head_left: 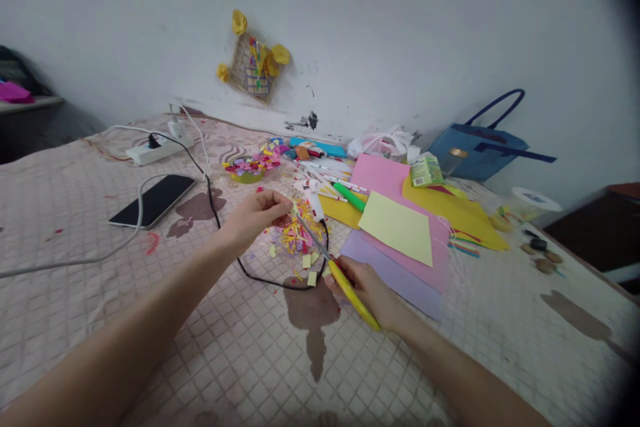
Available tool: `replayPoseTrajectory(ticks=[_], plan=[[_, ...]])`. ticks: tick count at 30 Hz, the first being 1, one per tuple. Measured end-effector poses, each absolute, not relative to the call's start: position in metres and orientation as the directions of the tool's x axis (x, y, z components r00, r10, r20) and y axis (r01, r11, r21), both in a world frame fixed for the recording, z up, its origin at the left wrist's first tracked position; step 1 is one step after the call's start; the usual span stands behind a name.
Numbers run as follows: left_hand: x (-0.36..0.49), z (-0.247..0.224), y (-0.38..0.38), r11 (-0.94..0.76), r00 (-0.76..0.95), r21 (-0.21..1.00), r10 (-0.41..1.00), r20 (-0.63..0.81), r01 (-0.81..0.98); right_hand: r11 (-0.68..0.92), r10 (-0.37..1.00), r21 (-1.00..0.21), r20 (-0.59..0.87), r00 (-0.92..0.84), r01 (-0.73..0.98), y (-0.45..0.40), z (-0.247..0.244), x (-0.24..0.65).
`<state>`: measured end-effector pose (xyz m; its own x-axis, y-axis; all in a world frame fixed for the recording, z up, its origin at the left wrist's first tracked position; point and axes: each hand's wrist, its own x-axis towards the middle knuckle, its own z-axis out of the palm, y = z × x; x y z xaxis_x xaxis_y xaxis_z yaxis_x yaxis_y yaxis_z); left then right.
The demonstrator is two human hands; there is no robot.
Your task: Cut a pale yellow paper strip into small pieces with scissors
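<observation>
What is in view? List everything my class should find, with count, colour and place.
scissors: 1, yellow-handled, front centre
paper scraps: uncountable, multicoloured, around scissors' tips
glue gun: 1, white, beside paper scraps
paper sheets: several, pink, lilac, yellow, right
phone: 1, black, left
power strip: 1, white, back left
dish: 1, green, back centre
tote bag: 1, blue, back right
box: 1, green, beside tote bag
decoration: 1, yellow-flowered, on wall
cloth: 1, pale, underneath
left hand: 1, at scissors' tips
right hand: 1, holding scissors

Beside the multicoloured paper-shred heap [293, 239], the left hand [259, 215] pinches a pale-yellow paper scrap [294, 210]; the right hand [369, 287] grips yellow-handled metal scissors [336, 271].
</observation>
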<state>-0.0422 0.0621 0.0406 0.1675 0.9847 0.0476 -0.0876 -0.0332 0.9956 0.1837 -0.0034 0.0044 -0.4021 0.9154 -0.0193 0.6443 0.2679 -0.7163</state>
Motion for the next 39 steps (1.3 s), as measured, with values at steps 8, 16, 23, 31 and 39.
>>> replayPoseTrajectory(ticks=[8,16,23,31,39], plan=[[-0.041,0.043,0.060,0.051,0.192,0.982,0.981,-0.016,-0.183,0.169,0.922,-0.805,-0.076,-0.381,0.569,-0.009,0.013,0.179],[-0.042,0.040,0.062,0.104,0.234,0.965,0.971,-0.046,-0.241,0.007,0.868,-0.910,-0.201,-0.455,0.415,-0.009,0.010,0.181],[-0.040,0.039,0.062,0.089,0.238,0.966,0.971,-0.030,-0.242,0.072,0.885,-0.903,-0.137,-0.444,0.423,-0.011,0.017,0.178],[-0.040,0.038,0.061,0.074,0.227,0.967,0.974,-0.017,-0.243,0.110,0.888,-0.893,-0.109,-0.446,0.437,-0.010,0.016,0.178],[-0.039,0.036,0.061,0.087,0.233,0.962,0.972,-0.025,-0.259,0.087,0.912,-0.893,-0.107,-0.396,0.441,-0.011,0.019,0.177]])
